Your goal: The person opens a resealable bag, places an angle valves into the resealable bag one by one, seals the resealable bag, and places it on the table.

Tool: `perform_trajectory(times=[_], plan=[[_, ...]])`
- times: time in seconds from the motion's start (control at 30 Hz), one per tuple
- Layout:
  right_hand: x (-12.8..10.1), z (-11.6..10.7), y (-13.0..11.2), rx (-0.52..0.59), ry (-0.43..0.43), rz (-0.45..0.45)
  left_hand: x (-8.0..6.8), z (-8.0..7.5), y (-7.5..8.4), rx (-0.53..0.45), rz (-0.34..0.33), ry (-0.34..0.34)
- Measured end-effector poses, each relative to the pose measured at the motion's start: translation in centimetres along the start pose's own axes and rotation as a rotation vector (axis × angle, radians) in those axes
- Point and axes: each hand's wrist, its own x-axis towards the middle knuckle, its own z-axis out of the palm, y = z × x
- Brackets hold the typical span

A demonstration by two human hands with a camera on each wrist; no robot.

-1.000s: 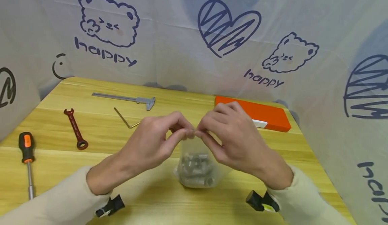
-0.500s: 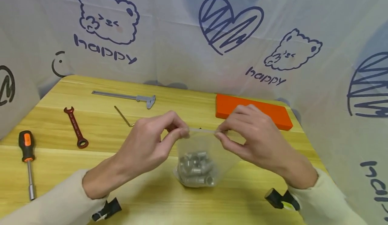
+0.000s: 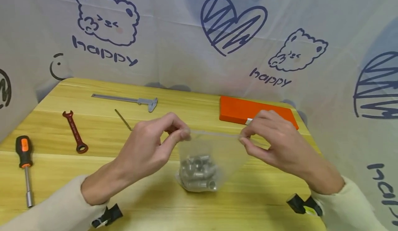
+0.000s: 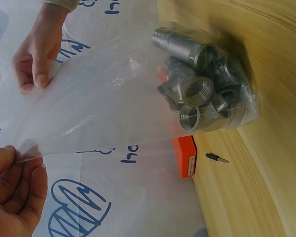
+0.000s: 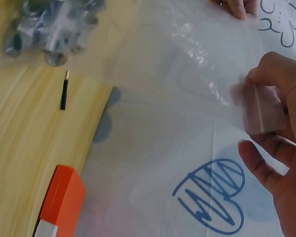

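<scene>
A clear plastic zip bag (image 3: 224, 155) is stretched between both hands by its top edge. Several metal threaded pipe fittings (image 4: 197, 91) lie bunched at the bottom of the bag, close over the table. My left hand (image 3: 152, 142) pinches the left top corner between thumb and index finger. The right top corner is pinched by my right hand (image 3: 278, 144) in the same way. In the right wrist view, the bag's seal strip (image 5: 259, 108) shows under the right thumb, and the other fingers stand loosely apart.
Behind the right hand lies an orange box (image 3: 236, 110). A caliper (image 3: 124, 99), a hex key (image 3: 123, 119), a red wrench (image 3: 74, 131) and a nut driver (image 3: 25, 151) lie on the left. A small black-handled bit (image 5: 64, 91) sits beyond the bag. White printed cloth (image 3: 174, 44) encloses the table (image 3: 124, 203).
My right hand has slid right along the bag's top edge, away from the left hand, which shifts slightly left. The top edge is now spread wide; the fittings stay in place.
</scene>
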Motion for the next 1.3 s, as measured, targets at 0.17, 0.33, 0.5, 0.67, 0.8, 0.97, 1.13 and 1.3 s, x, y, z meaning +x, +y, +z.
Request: perform_trajectory(times=[0.17,0.33,0.5,0.67,0.8,0.97,1.13,1.3], plan=[[-1.2,-0.7,0.6,-0.028,-0.007,0.030,-0.1,-0.1,-0.2,-0.012,-0.017,0.008],[-2.2,-1.7,0.7,-0.001,-0.032,0.104,-0.2,-0.5,-0.3,-0.027,-0.048,-0.016],[-2.0,-2.5,0.0,0.036,0.007,0.066,-0.4,-1.5,0.6,-0.033,-0.081,-0.052],[-1.8,-2.8,-0.2,0.031,0.012,0.059,-0.5,-1.8,0.7,-0.043,-0.072,-0.062],[-1.8,-2.7,0.0,0.027,0.036,0.047,-0.4,-1.6,0.5,-0.039,-0.047,-0.054],[-1.7,-3.2,-0.2,0.033,0.089,0.036,-0.5,-1.7,0.8,-0.054,-0.022,-0.025],[-2.3,-2.6,0.4,0.019,0.022,0.055,-0.6,-1.1,0.4,-0.079,-0.067,-0.060],[-2.3,-2.0,0.7,0.061,-0.025,0.157,-0.5,-0.7,-0.4,-0.060,-0.074,-0.057]])
